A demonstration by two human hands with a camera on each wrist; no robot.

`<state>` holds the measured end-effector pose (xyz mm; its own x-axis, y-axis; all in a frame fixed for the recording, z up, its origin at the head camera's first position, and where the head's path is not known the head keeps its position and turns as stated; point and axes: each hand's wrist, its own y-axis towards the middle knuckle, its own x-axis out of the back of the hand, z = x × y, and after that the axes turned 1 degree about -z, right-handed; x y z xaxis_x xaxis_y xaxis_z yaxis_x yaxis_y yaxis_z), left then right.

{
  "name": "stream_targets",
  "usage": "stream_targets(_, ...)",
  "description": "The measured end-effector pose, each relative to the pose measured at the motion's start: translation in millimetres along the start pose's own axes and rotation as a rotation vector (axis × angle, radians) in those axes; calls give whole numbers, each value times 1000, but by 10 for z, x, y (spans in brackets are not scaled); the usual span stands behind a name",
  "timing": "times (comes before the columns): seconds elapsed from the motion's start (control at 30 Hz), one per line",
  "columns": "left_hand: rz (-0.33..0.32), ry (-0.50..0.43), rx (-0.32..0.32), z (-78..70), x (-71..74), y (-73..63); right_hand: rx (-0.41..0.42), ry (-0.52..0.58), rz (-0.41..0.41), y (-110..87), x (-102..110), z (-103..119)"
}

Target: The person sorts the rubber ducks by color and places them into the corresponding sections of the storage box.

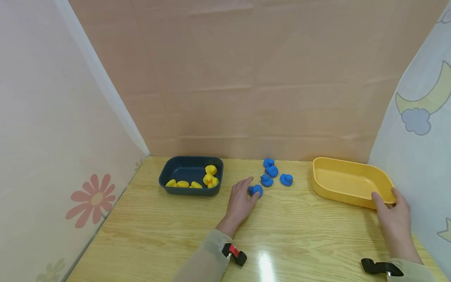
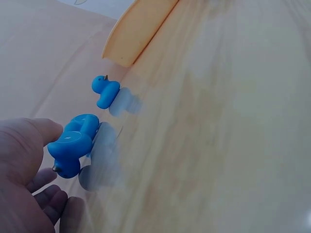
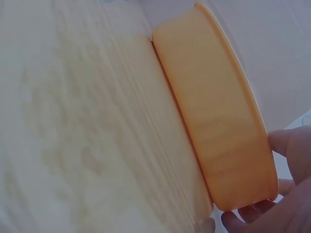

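My left hand [image 1: 241,199] is at the nearest blue rubber duck [image 1: 256,190], which lies tipped over on the table. Its thumb is by the duck [image 2: 73,148], while the fingers are spread around the other side without closing on it. More blue ducks, one of them the duck [image 1: 286,179] to the right, lie just beyond. At the right, my right hand [image 1: 394,213] grips the near right corner of a yellow bin [image 1: 347,199]. In the right wrist view the thumb is at the bin's rim and the fingertips reach under its end [image 3: 243,179].
A dark blue bin [image 1: 190,191] with several yellow ducks [image 1: 208,179] stands left of the blue ducks. Behind everything rises a brown paper-like wall [image 1: 246,98]. Patterned side walls border the wooden table [image 1: 282,231].
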<state>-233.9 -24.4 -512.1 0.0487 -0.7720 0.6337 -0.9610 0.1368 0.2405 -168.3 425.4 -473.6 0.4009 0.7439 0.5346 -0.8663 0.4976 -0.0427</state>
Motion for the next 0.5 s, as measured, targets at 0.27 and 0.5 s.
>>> stream_targets(0.27,-1,33,5,12,-47,3,-40,27,27,13,-11,-26)
stream_targets(0.5,13,52,36,-2,-60,22,-14,22,75,14,-77,19)
